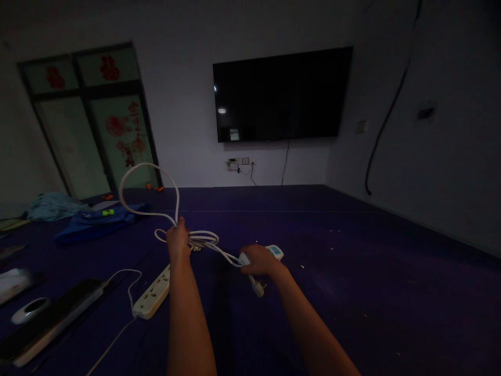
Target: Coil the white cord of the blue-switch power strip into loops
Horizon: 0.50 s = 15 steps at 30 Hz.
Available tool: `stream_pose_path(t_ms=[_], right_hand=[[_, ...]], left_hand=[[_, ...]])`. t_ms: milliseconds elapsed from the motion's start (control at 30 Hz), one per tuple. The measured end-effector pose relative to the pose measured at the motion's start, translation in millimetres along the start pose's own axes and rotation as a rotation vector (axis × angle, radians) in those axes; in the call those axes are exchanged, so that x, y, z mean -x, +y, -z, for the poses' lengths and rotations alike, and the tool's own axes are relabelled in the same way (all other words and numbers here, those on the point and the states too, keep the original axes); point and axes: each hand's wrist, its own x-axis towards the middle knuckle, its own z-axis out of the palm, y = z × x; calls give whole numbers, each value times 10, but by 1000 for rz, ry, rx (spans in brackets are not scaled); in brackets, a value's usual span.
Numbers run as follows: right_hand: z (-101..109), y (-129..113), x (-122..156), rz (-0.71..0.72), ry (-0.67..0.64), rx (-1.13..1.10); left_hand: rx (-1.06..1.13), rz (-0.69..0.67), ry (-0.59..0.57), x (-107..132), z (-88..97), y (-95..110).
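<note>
My left hand (178,241) is closed round a white cable (203,237). One large loop of it rises above the fist, and smaller loops spread out to the right. My right hand (258,259) is wrapped round a white power strip whose blue-marked end (276,251) sticks out past the knuckles; most of its body is hidden by the palm. Cable runs into its near end between my hands. A pale plug (257,287) hangs below the right fingers. Behind my left forearm, another white power strip (153,293) lies on the dark purple surface (352,308).
At the left are a long dark-topped device (55,318), a white oval object (30,310) and a thin white cord (111,344). Blue cloth (96,222) and light teal cloth (55,206) lie farther back. A television (282,96) hangs on the far wall.
</note>
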Motion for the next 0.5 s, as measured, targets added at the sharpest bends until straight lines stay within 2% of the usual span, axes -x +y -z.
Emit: stream_pose_path(t_ms=[133, 267, 367, 400, 500], right_hand=[[186, -87, 43, 55, 104, -228], [409, -226, 120, 164, 82, -708], [406, -376, 124, 176, 19, -1171], [355, -434, 103, 154, -10, -1341], [91, -615, -30, -5, -68, -1792]], left_hand=[[149, 73, -66, 51, 134, 154], [215, 1, -169, 62, 131, 176], [-59, -153, -268, -54, 22, 115], [-241, -210, -321, -120, -30, 94], [-411, -259, -387, -361, -207, 52]])
